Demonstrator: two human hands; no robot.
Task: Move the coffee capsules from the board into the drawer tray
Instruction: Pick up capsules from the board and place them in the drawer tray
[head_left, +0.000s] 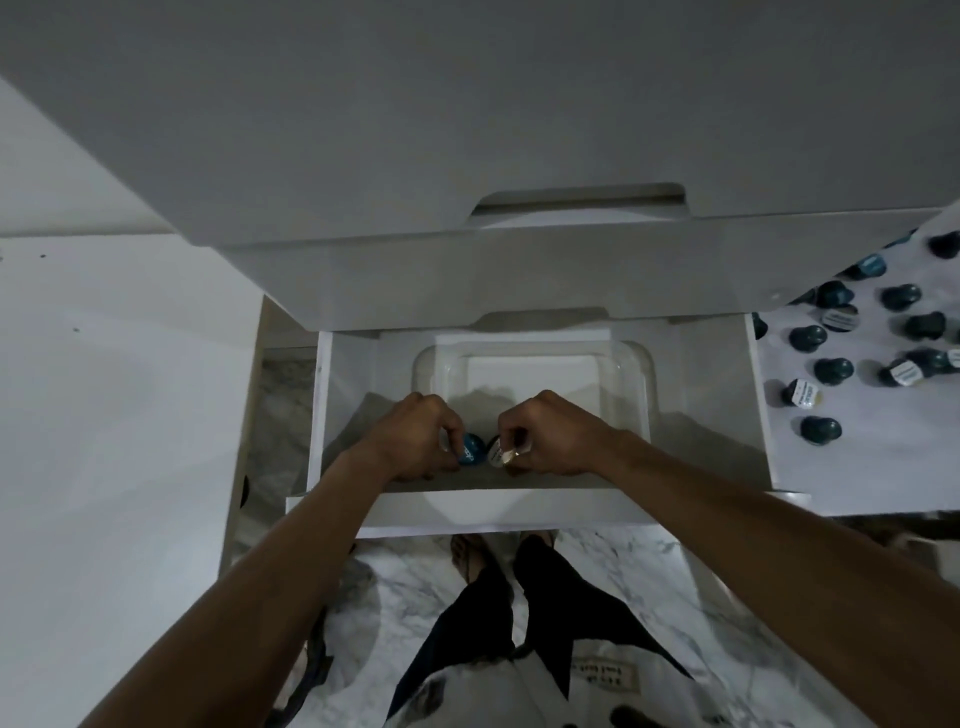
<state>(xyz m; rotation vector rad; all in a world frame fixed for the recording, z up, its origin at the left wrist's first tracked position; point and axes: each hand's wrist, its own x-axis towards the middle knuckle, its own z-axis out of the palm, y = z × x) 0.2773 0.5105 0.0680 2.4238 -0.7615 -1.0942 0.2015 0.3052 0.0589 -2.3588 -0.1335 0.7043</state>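
So both hands are down in the clear drawer tray (631, 374) at 6 o'clock: left hand (415, 441) pinching a blue capsule (470, 449), right hand (545, 436) pinching a foil-faced one (496, 451). More capsules (826, 370) on the board (883, 457) at 3 o'clock. Probably light, slick little domes; I'd grab the rims.

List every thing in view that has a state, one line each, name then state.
drawer: pulled open.
upper drawer: slightly open above it.
tray: clear, inside the drawer, far part bare.
left hand: pinches a blue capsule low at the tray's near end.
right hand: pinches a capsule with its pale label showing.
capsules on the board: scattered, not yet moved.
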